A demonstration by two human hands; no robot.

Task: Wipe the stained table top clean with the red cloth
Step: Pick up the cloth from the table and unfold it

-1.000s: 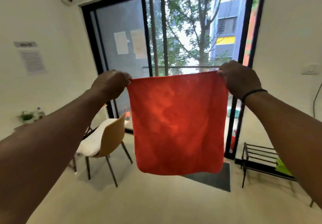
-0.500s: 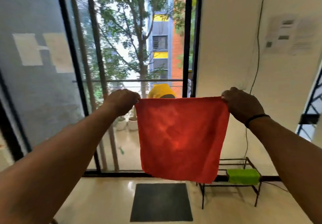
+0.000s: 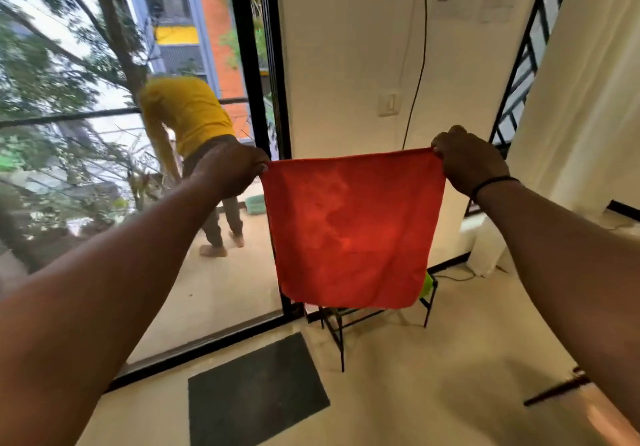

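The red cloth (image 3: 351,229) hangs flat and fully spread in the air in front of me, at arm's length. My left hand (image 3: 230,168) pinches its top left corner and my right hand (image 3: 469,161) pinches its top right corner, a black band on that wrist. A brown surface edge (image 3: 595,414) shows at the bottom right corner; I cannot tell whether it is the stained table top.
A black wire rack (image 3: 341,327) with a green item stands on the floor behind the cloth. A dark mat (image 3: 254,392) lies before the glass sliding door (image 3: 256,81). A person in a yellow top (image 3: 188,116) bends over outside on the balcony. White wall to the right.
My view has swung to the right across the room, from the chair and window to the wall corner. The cloth stays stretched between both hands, now held a little lower.
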